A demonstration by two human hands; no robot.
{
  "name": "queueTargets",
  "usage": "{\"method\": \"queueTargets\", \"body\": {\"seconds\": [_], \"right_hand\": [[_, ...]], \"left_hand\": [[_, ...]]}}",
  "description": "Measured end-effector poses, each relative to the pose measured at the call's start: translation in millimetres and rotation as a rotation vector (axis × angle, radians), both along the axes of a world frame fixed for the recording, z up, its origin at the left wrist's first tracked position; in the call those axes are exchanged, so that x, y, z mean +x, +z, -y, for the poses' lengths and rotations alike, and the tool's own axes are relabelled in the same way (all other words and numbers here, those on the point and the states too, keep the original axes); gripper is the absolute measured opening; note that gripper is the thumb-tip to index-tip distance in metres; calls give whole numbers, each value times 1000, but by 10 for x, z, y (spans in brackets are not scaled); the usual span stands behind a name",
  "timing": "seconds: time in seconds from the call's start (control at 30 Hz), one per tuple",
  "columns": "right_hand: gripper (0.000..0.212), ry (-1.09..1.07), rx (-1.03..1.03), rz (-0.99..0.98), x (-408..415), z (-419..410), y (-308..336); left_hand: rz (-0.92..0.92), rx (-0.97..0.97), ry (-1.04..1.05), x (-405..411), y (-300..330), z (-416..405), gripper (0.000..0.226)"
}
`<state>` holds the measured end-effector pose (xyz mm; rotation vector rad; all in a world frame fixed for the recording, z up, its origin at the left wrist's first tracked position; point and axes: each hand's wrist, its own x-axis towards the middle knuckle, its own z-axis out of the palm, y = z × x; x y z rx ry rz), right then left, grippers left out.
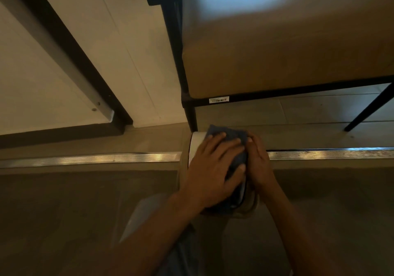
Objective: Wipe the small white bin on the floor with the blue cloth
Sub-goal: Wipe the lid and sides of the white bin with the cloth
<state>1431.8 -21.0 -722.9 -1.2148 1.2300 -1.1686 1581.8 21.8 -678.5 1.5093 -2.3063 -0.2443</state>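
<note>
Four fingers (226,142) atop blue cloth (236,136)

**A furnished room, home or hotel, seen at floor level**

The setting reads as a lived-in indoor room rather than a workshop or lab; a padded beige seat cushion (277,47) rests in a thin black metal frame (298,91) with slim tapered legs, the sort of bench or armchair found in a bedroom or lounge; a small barcode sticker (219,100) on the frame hints at inventoried furniture, as in a hotel or rental; pale tiled floor (298,113) lies beneath it; a ribbed metal threshold strip (96,158) crosses the floor, marking a doorway or a change of level; white panelling with a dark trim (70,47) stands to the left; the light is dim and warm.
</note>
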Motion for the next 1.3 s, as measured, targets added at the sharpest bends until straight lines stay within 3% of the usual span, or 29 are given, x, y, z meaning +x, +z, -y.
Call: {"method": "queueTargets", "body": {"seconds": [0.1, 0.23, 0.3, 0.4, 0.57, 0.7, 0.8, 0.9, 1.03, 1.17, 1.23, 1.3], "right_hand": [[59, -3, 48, -22, 6, 24, -21], [42, -14, 31, -32, -19, 21, -3], [41, -11, -7, -51, -31, 19, -1], [35, 17, 13, -9, -67, -3, -39], [31, -18, 15, -62, -77, 11, -53], [33, -3, 37, -22, -54, 10, -47], [33, -7, -13, -52, -70, 9, -58], [43, 2, -76, -68, -70, 33, -65], [45, -31, -30, -41, -26, 43, -105], [46, -29, 23, -21, -28, 27, -96], [45, -23, 41, -16, -43, 13, -90], [45, -31, 12, -31, -50, 9, -82]], "left_hand": [[22, -72, -86, 360, -90, -41, 44], [7, 111, 278, 263, -12, 397, 56], [107, 128, 317, -85, 37, 501, 50], [113, 20, 203, -423, -33, 216, 49], [198, -123, -61, 356, -147, 35, 52], [-50, 97, 205, 450, -23, 360, 50], [45, 58, 321, 23, 46, 491, 40], [98, -54, 100, -284, -75, 176, 52], [143, -130, -135, 331, -128, 100, 61], [-54, 56, 212, 451, 10, 387, 54], [-3, 104, 332, 193, 61, 496, 46], [80, 29, 289, -60, 33, 419, 50]]}}
